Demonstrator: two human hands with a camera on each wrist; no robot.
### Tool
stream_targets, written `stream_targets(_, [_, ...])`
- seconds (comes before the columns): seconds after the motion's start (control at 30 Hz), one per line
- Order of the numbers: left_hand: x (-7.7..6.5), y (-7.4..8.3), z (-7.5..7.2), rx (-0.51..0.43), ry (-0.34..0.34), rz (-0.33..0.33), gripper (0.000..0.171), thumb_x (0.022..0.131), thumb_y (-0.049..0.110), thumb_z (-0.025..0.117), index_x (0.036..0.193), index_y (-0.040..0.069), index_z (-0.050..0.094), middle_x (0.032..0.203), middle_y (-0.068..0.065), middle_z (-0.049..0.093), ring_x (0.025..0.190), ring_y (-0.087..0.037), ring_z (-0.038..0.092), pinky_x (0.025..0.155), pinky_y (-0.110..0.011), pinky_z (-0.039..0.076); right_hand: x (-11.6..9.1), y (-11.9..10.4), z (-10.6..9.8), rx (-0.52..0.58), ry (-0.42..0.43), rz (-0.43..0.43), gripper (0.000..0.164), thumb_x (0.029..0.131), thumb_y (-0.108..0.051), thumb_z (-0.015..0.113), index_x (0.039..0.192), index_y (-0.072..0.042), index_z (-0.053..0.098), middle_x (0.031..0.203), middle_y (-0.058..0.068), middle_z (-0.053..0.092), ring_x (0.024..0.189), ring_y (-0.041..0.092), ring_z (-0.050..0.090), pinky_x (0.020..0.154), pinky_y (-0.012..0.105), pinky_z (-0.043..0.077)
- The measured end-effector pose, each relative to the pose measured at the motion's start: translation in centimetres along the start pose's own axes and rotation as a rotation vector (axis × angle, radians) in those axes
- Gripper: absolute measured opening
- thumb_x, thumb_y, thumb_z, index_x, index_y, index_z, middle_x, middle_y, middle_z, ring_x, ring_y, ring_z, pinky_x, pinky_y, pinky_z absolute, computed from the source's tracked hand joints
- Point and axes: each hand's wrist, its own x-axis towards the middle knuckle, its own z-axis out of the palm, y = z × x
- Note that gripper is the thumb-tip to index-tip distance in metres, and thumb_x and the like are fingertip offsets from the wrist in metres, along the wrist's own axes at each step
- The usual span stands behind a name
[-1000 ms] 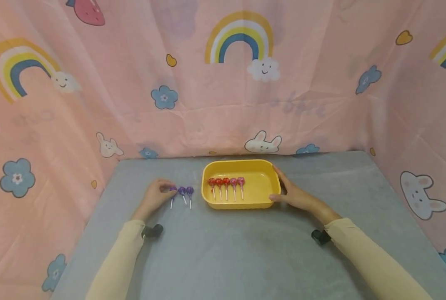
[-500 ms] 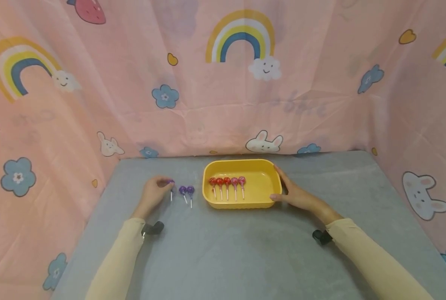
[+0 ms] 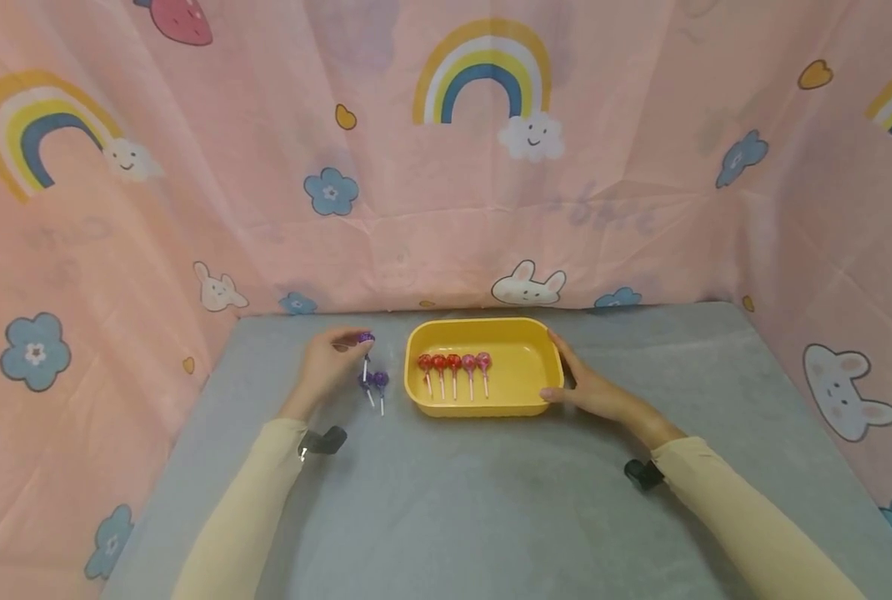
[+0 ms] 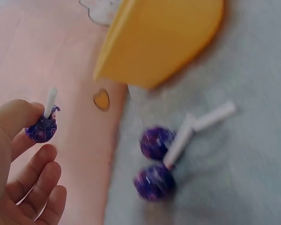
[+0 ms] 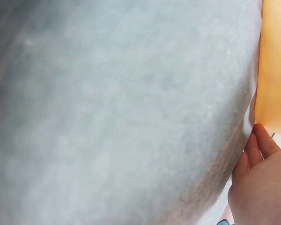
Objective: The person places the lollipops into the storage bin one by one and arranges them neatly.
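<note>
My left hand (image 3: pixel 326 367) pinches a purple-wrapped lollipop (image 4: pixel 43 129) by its head between thumb and forefinger, raised off the table; its white stick points down in the head view. Two more purple lollipops (image 3: pixel 382 380) lie below it on the table, with sticks crossing in the left wrist view. To their right stands a yellow tray (image 3: pixel 521 411). Red lollipops (image 3: pixel 439 363) and pink lollipops (image 3: pixel 483 361) lie in a row in its left half. My right hand (image 3: pixel 596 392) rests against the tray's right end, fingers extended along the outer side and thumb at the front rim.
A grey cloth covers the table (image 3: pixel 446 500). Behind and at both sides hangs a pink printed curtain (image 3: pixel 266 233). Dark wrist-camera mounts (image 3: pixel 324 440) stick out from both wrists.
My left hand has lifted one purple lollipop off the table and carried it to the right, over the other two. My right hand and the tray have stayed put.
</note>
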Motion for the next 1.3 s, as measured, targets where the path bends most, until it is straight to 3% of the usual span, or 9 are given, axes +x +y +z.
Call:
stream_targets(0.3, [1.1, 3.1, 1.4, -0.036, -0.020, 0.054, 0.030, 0.089, 0.032, 0.073, 0.114, 0.017, 0.073, 0.113, -0.008, 0.071, 0.107, -0.025, 0.065, 0.098, -0.044, 0.052, 0.2, 0.1, 0.1, -0.007, -0.001, -0.001, 0.107, 0.090, -0.042, 0.069, 0.158, -0.034, -0.013, 0.168, 0.015, -0.006, 0.153, 0.045, 0.001, 0.117, 0.073, 0.007])
stream_targets(0.63, [2.0, 5.5, 3.7, -0.072, -0.071, 0.100, 0.028, 0.088, 0.032, 0.075, 0.112, 0.016, 0.075, 0.111, -0.006, 0.072, 0.110, -0.025, 0.064, 0.105, -0.044, 0.050, 0.3, 0.1, 0.1, -0.009, -0.001, 0.021, 0.108, 0.090, -0.044, 0.070, 0.157, -0.036, -0.013, 0.169, 0.012, -0.007, 0.154, 0.043, 0.001, 0.118, 0.072, 0.008])
stream_targets(0.93, [2.8, 7.0, 6.3, -0.154, -0.111, 0.113, 0.025, 0.087, 0.030, 0.077, 0.108, 0.017, 0.077, 0.108, -0.005, 0.073, 0.099, -0.022, 0.067, 0.090, -0.037, 0.058, 0.2, 0.1, 0.1, -0.005, -0.004, -0.002, 0.108, 0.090, -0.042, 0.070, 0.158, -0.033, -0.014, 0.169, 0.013, -0.007, 0.154, 0.042, 0.001, 0.119, 0.071, 0.008])
stream_targets(1.13, [3.0, 8.1, 8.0, -0.129, -0.128, 0.139, 0.024, 0.086, 0.030, 0.077, 0.107, 0.017, 0.078, 0.104, -0.005, 0.068, 0.092, -0.020, 0.066, 0.081, -0.030, 0.058, 0.2, 0.2, 0.1, -0.013, -0.002, 0.020, 0.107, 0.090, -0.045, 0.069, 0.156, -0.039, -0.015, 0.169, 0.012, -0.007, 0.154, 0.042, 0.001, 0.118, 0.072, 0.008])
stream_targets(1.3, [3.2, 8.7, 9.5, -0.126, -0.111, 0.169, 0.022, 0.085, 0.027, 0.078, 0.105, 0.016, 0.079, 0.097, -0.006, 0.067, 0.090, -0.020, 0.066, 0.079, -0.029, 0.058, 0.2, 0.2, 0.0, -0.017, -0.003, 0.020, 0.108, 0.090, -0.046, 0.069, 0.157, -0.037, -0.015, 0.169, 0.012, -0.007, 0.154, 0.042, 0.001, 0.119, 0.071, 0.008])
